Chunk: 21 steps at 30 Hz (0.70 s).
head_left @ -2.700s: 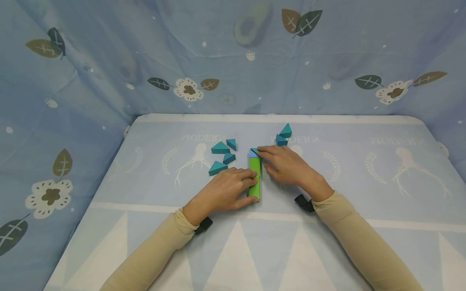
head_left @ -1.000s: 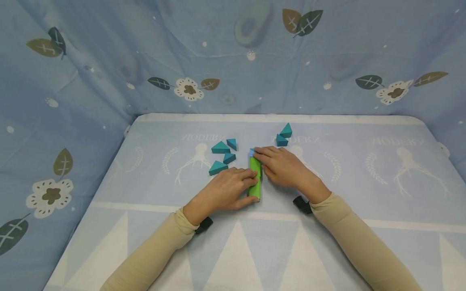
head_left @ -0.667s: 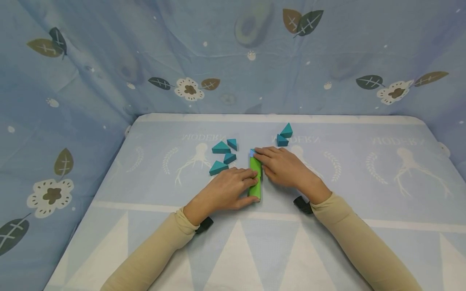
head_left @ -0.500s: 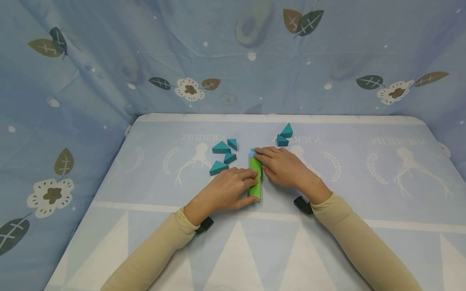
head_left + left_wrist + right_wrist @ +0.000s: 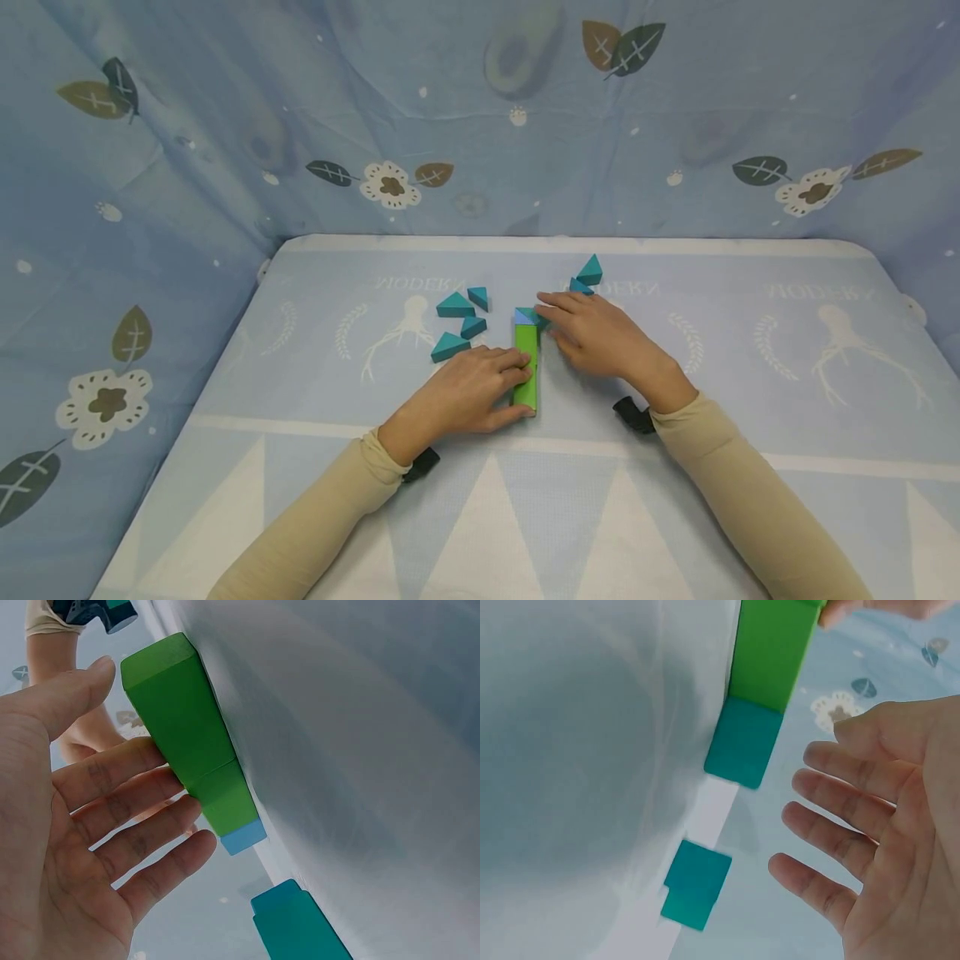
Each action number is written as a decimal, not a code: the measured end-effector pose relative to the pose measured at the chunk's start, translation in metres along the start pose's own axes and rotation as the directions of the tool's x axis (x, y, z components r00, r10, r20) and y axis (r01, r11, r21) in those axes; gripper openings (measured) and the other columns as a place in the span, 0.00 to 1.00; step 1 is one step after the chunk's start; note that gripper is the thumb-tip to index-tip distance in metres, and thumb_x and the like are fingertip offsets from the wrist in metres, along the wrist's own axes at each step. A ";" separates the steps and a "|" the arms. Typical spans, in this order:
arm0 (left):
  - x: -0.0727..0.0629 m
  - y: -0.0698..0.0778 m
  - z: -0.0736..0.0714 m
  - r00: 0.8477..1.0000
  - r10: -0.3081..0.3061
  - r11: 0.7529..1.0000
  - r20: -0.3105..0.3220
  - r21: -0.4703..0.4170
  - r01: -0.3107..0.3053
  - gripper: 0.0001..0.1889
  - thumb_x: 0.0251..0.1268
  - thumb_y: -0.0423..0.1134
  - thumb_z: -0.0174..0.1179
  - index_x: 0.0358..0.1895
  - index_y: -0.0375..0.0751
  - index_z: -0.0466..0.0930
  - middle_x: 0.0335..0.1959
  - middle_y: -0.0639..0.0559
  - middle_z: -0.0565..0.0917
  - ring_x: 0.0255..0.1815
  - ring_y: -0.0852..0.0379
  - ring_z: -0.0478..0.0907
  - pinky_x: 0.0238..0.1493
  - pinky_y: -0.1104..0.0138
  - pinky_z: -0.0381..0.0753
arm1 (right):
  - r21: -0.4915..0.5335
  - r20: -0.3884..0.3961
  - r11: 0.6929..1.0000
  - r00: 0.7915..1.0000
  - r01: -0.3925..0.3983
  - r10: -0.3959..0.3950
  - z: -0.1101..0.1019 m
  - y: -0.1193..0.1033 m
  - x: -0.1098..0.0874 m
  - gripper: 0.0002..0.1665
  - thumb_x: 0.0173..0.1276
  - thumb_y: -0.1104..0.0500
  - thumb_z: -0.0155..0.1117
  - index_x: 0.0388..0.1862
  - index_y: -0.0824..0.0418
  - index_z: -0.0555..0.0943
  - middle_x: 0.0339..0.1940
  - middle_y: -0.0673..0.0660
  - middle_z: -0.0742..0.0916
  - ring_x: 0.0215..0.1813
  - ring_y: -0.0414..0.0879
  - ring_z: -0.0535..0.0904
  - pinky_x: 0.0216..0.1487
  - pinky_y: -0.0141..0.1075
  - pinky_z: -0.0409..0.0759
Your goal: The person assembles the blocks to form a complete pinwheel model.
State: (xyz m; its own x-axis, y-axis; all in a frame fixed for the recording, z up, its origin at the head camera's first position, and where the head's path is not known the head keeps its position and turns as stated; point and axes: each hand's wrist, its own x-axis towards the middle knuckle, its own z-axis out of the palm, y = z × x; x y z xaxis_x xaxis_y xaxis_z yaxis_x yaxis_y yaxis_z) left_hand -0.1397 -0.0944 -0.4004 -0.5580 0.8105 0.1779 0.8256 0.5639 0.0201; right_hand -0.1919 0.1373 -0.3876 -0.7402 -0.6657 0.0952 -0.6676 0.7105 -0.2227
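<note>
Two green blocks lie end to end as a long bar [image 5: 527, 337] in the head view. A light blue triangular block [image 5: 522, 318] sits at its far end, with a teal triangular block [image 5: 529, 312] against it. My left hand [image 5: 468, 392] rests its relaxed fingers on the green bar, thumb by the near end. In the left wrist view the fingers [image 5: 135, 780] lie along the bar, uncurled. My right hand [image 5: 600, 337] hovers beside the far end, fingers spread; in the right wrist view a gap separates its fingers [image 5: 832, 825] from the teal block [image 5: 744, 742].
Several loose teal triangular blocks [image 5: 454, 305] lie left of the bar. Two more teal blocks [image 5: 590, 271] lie at the back, just beyond my right hand. The table [image 5: 750, 350] has a patterned cover; a patterned cloth [image 5: 480, 125] hangs behind it.
My right hand has let go of the teal block at the bar's far end and moved a little right and back, uncovering more of that block. The left hand stays put.
</note>
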 end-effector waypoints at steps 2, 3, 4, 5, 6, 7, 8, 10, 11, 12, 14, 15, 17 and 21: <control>0.000 0.000 0.001 1.000 0.000 1.000 -0.001 0.001 0.000 0.27 0.64 0.61 0.61 0.54 0.44 0.85 0.56 0.52 0.82 0.57 0.56 0.81 0.55 0.64 0.81 | 0.002 0.003 1.000 1.000 -0.013 0.013 -0.003 0.004 -0.001 0.27 0.73 0.59 0.58 0.70 0.62 0.72 0.73 0.60 0.72 0.71 0.59 0.68 0.67 0.59 0.69; 0.000 0.000 0.001 1.000 0.001 1.000 -0.002 0.003 -0.001 0.27 0.64 0.61 0.60 0.54 0.44 0.85 0.56 0.52 0.82 0.57 0.56 0.81 0.55 0.64 0.81 | 0.003 0.002 1.000 1.000 -0.021 0.021 -0.004 0.006 -0.002 0.27 0.73 0.59 0.58 0.70 0.63 0.72 0.73 0.60 0.72 0.71 0.59 0.68 0.66 0.59 0.69; -0.001 0.000 0.001 1.000 0.001 1.000 -0.003 0.004 -0.001 0.27 0.64 0.61 0.60 0.54 0.44 0.85 0.56 0.52 0.82 0.57 0.56 0.81 0.55 0.64 0.81 | 0.007 -0.002 0.999 0.999 -0.032 0.032 -0.005 0.009 -0.002 0.27 0.73 0.59 0.57 0.70 0.63 0.72 0.73 0.60 0.72 0.71 0.59 0.68 0.66 0.59 0.69; 0.000 0.000 0.001 1.000 0.002 1.000 -0.005 0.004 -0.002 0.27 0.64 0.61 0.61 0.54 0.44 0.85 0.56 0.52 0.82 0.57 0.56 0.81 0.55 0.64 0.81 | 0.009 -0.008 0.999 0.999 -0.044 0.044 -0.006 0.012 -0.003 0.27 0.73 0.59 0.57 0.69 0.63 0.72 0.73 0.61 0.72 0.71 0.60 0.68 0.66 0.59 0.69; 0.000 0.000 0.001 1.000 0.003 1.000 -0.007 0.003 -0.003 0.27 0.64 0.61 0.61 0.54 0.44 0.85 0.56 0.52 0.82 0.57 0.56 0.81 0.55 0.64 0.81 | 0.013 -0.014 0.998 0.998 -0.057 0.057 -0.007 0.015 -0.003 0.26 0.73 0.59 0.57 0.69 0.64 0.72 0.73 0.61 0.72 0.71 0.60 0.68 0.65 0.59 0.69; 0.000 0.000 0.002 1.000 0.004 1.000 -0.009 0.002 -0.004 0.27 0.64 0.61 0.61 0.54 0.44 0.85 0.56 0.52 0.82 0.57 0.55 0.81 0.56 0.63 0.81 | 0.013 -0.021 0.997 0.997 -0.072 0.072 -0.008 0.018 -0.004 0.26 0.73 0.60 0.57 0.69 0.64 0.72 0.73 0.61 0.72 0.71 0.60 0.68 0.65 0.59 0.69; 0.000 0.000 0.002 1.000 0.005 1.000 -0.011 0.001 -0.005 0.27 0.64 0.61 0.61 0.54 0.44 0.85 0.56 0.52 0.82 0.57 0.55 0.81 0.56 0.63 0.81 | 0.007 -0.028 0.996 0.996 -0.085 0.085 -0.008 0.022 -0.005 0.26 0.73 0.60 0.57 0.68 0.65 0.72 0.72 0.62 0.72 0.70 0.61 0.69 0.64 0.59 0.70; 0.000 0.000 0.002 1.000 0.007 1.000 -0.011 -0.003 -0.007 0.27 0.64 0.61 0.61 0.54 0.44 0.85 0.57 0.52 0.82 0.57 0.55 0.81 0.56 0.63 0.81 | -0.001 -0.030 0.994 0.994 -0.108 0.108 -0.008 0.028 -0.006 0.25 0.73 0.60 0.57 0.68 0.66 0.73 0.71 0.63 0.73 0.69 0.61 0.69 0.63 0.59 0.71; 0.000 0.000 0.002 1.000 0.007 1.000 -0.010 -0.003 -0.007 0.27 0.64 0.61 0.61 0.54 0.44 0.85 0.57 0.52 0.82 0.57 0.55 0.81 0.56 0.63 0.81 | -0.006 -0.029 0.993 0.993 -0.115 0.115 -0.009 0.031 -0.006 0.25 0.73 0.60 0.57 0.67 0.66 0.73 0.71 0.63 0.73 0.69 0.62 0.70 0.62 0.59 0.71; 0.000 0.000 0.001 1.000 0.007 1.000 -0.010 -0.002 -0.007 0.27 0.64 0.61 0.61 0.54 0.44 0.85 0.57 0.52 0.82 0.57 0.55 0.81 0.56 0.63 0.81 | -0.011 -0.024 0.992 0.992 -0.124 0.124 -0.009 0.033 -0.007 0.25 0.73 0.60 0.57 0.67 0.67 0.73 0.71 0.64 0.73 0.69 0.62 0.70 0.62 0.59 0.71; 0.000 0.000 0.001 1.000 0.005 1.000 -0.008 -0.001 -0.005 0.27 0.64 0.61 0.61 0.54 0.44 0.85 0.57 0.52 0.82 0.57 0.55 0.81 0.56 0.63 0.81 | -0.017 -0.014 0.990 0.990 -0.137 0.137 -0.009 0.036 -0.007 0.25 0.73 0.60 0.57 0.67 0.67 0.73 0.70 0.65 0.74 0.68 0.63 0.71 0.62 0.59 0.72; 0.000 0.000 0.001 1.000 0.006 1.000 -0.008 0.000 -0.006 0.27 0.64 0.61 0.61 0.54 0.44 0.85 0.57 0.52 0.82 0.57 0.55 0.81 0.56 0.63 0.81 | -0.013 -0.007 0.989 0.989 -0.145 0.145 -0.010 0.037 -0.007 0.25 0.73 0.60 0.56 0.67 0.67 0.73 0.70 0.65 0.73 0.68 0.63 0.70 0.62 0.59 0.72; 0.000 0.000 0.000 1.000 0.005 1.000 -0.008 0.002 -0.005 0.27 0.64 0.61 0.61 0.54 0.44 0.85 0.57 0.52 0.82 0.56 0.55 0.81 0.56 0.63 0.81 | -0.011 0.000 0.988 0.988 -0.157 0.157 -0.011 0.038 -0.007 0.26 0.74 0.61 0.56 0.68 0.67 0.72 0.70 0.66 0.73 0.67 0.63 0.71 0.61 0.59 0.72; 0.000 0.000 0.000 1.000 0.002 1.000 -0.007 -0.005 -0.002 0.26 0.64 0.61 0.61 0.54 0.44 0.85 0.57 0.52 0.82 0.57 0.56 0.81 0.56 0.63 0.80 | -0.014 0.001 0.987 0.988 -0.157 0.157 -0.009 0.039 -0.007 0.26 0.74 0.61 0.55 0.68 0.68 0.72 0.68 0.67 0.74 0.63 0.63 0.73 0.57 0.59 0.74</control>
State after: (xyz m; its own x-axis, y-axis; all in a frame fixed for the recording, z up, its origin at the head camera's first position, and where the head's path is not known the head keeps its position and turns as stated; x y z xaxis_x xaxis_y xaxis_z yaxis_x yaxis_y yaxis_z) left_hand -0.1398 -0.0940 -0.4006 -0.5559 0.8106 0.1844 0.8271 0.5616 0.0247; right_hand -0.2131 0.1717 -0.3883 -0.8359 -0.5457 0.0584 -0.5439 0.8094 -0.2213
